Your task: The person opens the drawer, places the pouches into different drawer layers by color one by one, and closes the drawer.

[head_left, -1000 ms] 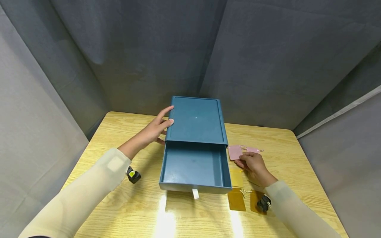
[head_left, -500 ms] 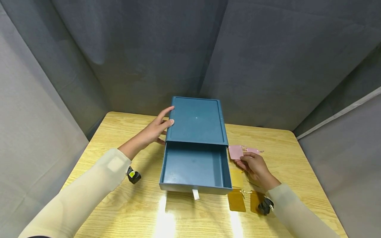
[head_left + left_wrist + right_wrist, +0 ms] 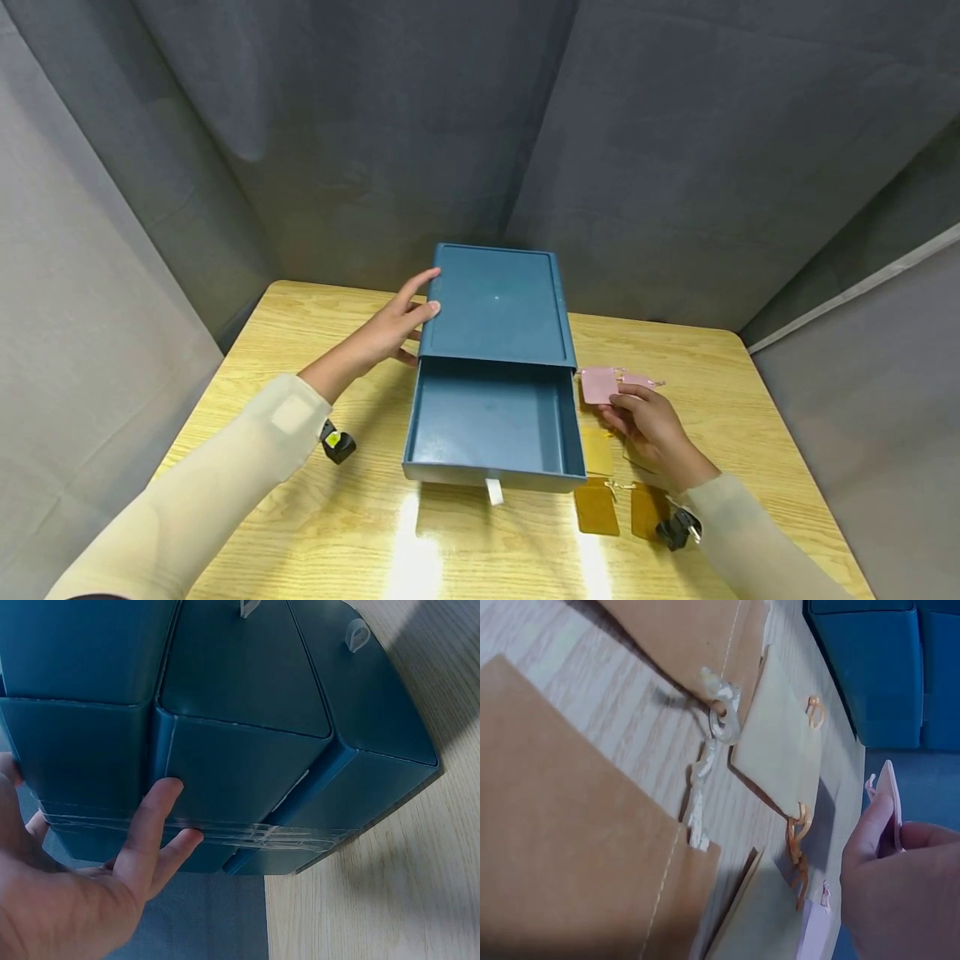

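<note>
R hand (image 3: 651, 423) pinching pink tag (image 3: 599, 385), blue drawer box (image 3: 495, 304) beside

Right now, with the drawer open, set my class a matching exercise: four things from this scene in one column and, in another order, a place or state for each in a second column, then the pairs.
Things:
1. left hand
2. right hand
3. drawer
4. brown tags

Places or states:
A. pulled out and empty
B. lying on the table by the drawer's front right corner
C. resting against the box's left side
D. pinching a pink tag

Pairs: 1-C, 2-D, 3-A, 4-B

The box and the pink tag are the things the hands touch.
</note>
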